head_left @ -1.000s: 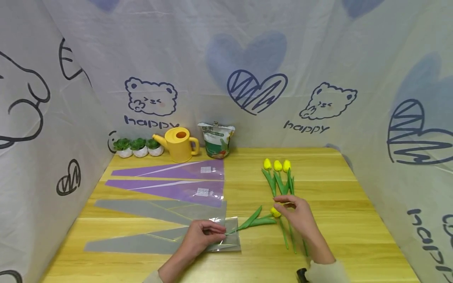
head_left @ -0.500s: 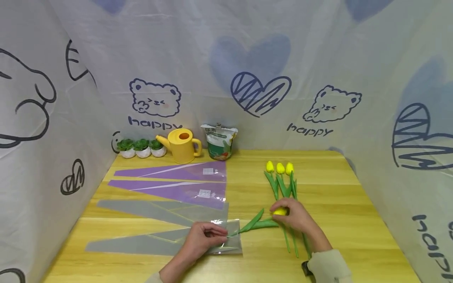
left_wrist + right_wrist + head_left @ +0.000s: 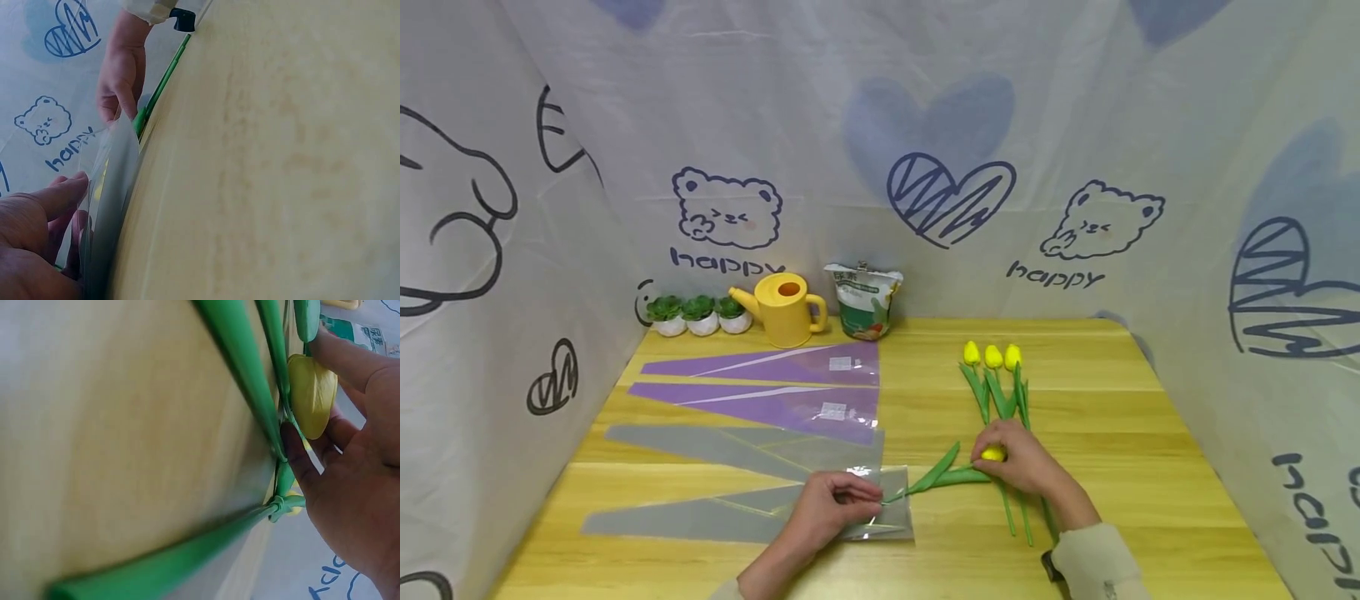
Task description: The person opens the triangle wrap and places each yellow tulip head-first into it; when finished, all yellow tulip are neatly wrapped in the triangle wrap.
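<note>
Head view forward-down; wrist views close, low; table (image 3: 1120,442) shared.

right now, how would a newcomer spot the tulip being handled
On the wooden table, find the nearest grey sleeve. At its right end is the tulip, its yellow bloom between the right hand's fingers. It lies sideways; the three other tulips point away.

Curtained-off tabletop setup (home or studio, can't tell): cartoon-printed cloth (image 3: 835,50) hangs round three sides of a wood-grain table (image 3: 1120,442). Props look florist-like: yellow tulips (image 3: 993,357) and plastic sleeves (image 3: 760,402) laid out, with potted plants (image 3: 702,321) and a watering can (image 3: 786,317) at the back.
</note>
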Available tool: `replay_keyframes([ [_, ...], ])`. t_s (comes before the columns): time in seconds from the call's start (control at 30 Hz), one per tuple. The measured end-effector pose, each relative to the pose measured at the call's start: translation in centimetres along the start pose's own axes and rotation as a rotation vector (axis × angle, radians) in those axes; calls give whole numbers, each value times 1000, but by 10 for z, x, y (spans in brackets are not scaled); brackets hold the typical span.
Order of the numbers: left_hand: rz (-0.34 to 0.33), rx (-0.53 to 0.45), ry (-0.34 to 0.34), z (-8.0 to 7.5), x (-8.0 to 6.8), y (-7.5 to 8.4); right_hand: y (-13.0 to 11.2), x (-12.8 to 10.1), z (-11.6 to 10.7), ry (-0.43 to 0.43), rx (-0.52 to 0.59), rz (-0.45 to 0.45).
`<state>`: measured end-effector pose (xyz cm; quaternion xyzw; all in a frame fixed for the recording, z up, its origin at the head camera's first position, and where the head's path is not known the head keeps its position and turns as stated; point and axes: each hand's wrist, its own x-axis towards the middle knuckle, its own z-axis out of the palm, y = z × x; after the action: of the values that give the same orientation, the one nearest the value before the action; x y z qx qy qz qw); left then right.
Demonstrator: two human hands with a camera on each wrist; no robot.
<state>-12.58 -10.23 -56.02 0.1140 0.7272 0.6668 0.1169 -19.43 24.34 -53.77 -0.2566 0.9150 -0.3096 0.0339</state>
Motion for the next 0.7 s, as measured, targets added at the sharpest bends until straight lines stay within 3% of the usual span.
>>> replay_keyframes([
  [0.2, -7, -1, 5, 0, 1, -1, 0, 0, -2, -37, -21, -45],
  [0.4, -9, -3, 11, 1, 0, 0, -10, -4, -9, -9, -54, -71],
  [0.7, -6, 18, 41, 0, -1, 3, -35, -13, -16, 5, -36, -4],
])
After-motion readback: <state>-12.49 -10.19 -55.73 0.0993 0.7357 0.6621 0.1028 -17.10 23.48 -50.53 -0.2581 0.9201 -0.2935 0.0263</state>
